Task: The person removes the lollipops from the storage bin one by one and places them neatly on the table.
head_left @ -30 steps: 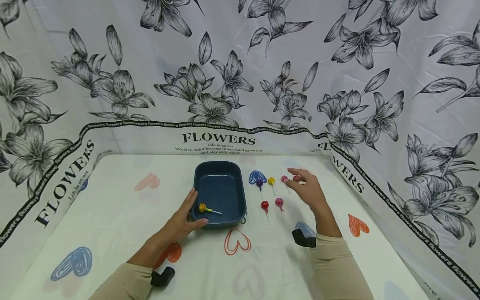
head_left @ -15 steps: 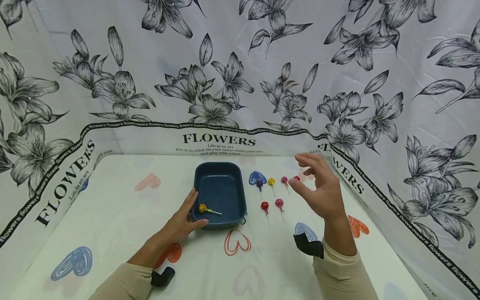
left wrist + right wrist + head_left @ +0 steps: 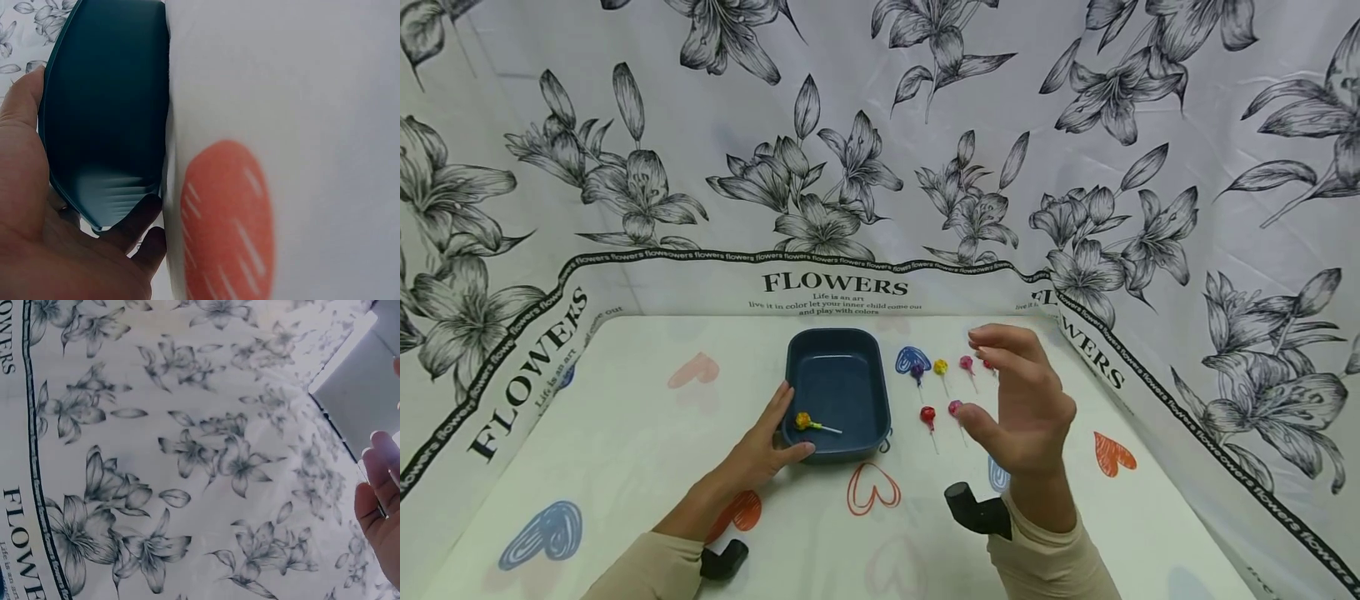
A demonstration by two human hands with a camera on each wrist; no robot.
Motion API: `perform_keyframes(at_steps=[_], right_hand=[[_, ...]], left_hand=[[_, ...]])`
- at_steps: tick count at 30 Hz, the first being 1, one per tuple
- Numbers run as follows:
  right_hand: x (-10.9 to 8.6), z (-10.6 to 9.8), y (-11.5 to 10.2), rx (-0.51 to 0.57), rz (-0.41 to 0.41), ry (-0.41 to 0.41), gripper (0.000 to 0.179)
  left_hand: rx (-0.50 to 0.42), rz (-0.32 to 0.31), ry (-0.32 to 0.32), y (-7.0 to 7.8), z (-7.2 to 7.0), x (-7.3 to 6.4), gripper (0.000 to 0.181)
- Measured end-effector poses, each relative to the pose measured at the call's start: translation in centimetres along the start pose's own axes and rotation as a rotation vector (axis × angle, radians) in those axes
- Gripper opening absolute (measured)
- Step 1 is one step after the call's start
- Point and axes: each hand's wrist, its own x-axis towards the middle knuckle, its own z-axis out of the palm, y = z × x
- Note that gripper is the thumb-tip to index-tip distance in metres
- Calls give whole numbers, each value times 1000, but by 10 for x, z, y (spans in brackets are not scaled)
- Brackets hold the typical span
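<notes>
My left hand [image 3: 767,442] grips the near left corner of a dark blue rectangular dish [image 3: 837,340], thumb at the near rim and fingers along the left side. In the left wrist view the fingers lie against the dish's outer wall [image 3: 112,106]. A yellow lollipop [image 3: 805,421] lies inside the dish. My right hand [image 3: 1026,408] is raised over the right side of the table, thumb and fingers spread apart with nothing between them. Left of it lie a purple lollipop [image 3: 917,372], a yellow one, a red lollipop [image 3: 928,415] and pink ones; its thumb and fingers partly hide some.
The white table cover [image 3: 647,450] has printed hearts. A flower-print curtain [image 3: 842,208] hangs behind the table and along the sides. A small dark hook shape [image 3: 885,442] shows beside the dish's near right corner.
My right hand has lifted from over the far right lollipops, drawn back towards me and spread its fingers. The left hand and the dish have stayed in place.
</notes>
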Motion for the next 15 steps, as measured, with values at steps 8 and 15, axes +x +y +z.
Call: perform_keyframes(at_steps=[8, 15], right_hand=[[-14, 20, 27, 39, 133, -49, 42], [-45, 31, 63, 21, 354, -76, 43]], left_hand=[[19, -6, 6, -2, 0, -1, 96], [6, 10, 1, -3, 1, 1, 96]])
